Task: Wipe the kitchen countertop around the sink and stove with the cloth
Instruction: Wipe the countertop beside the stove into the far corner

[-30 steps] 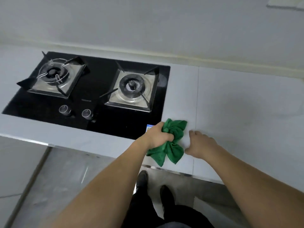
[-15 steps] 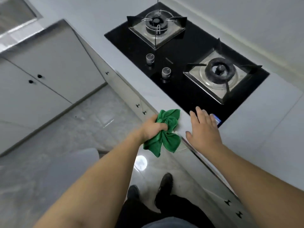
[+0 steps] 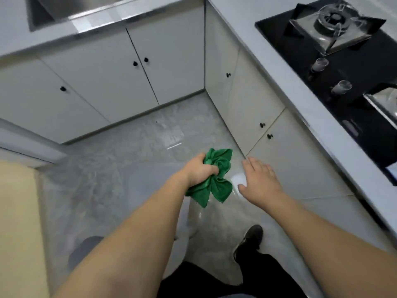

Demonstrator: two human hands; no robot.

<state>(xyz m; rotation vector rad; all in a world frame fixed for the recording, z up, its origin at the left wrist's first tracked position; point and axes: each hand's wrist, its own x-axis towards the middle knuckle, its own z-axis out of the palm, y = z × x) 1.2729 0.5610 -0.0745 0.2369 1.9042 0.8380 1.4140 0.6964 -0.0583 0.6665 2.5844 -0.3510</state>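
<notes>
Sink (image 3: 40, 9) is cut off at the top left corner, only part of its steel basin showing. Stove (image 3: 335, 67) is cropped by the right edge: 1 burner whole, the 2nd mostly out of view, 2 knobs blurred. Green cloth (image 3: 217, 179) is bunched into a crumpled wad, loose folds hanging down, off the worktop (image 3: 285, 67) and over the floor (image 3: 129, 158). Left hand (image 3: 198, 169) fisted around its middle. Right hand (image 3: 256, 179) just beside it, palm down, fingers spread, holding nothing.

One head view — high, tilted steeply down at the floor (image 3: 129, 168), cabinets (image 3: 96, 82) ahead, stove (image 3: 343, 61) far right.
</notes>
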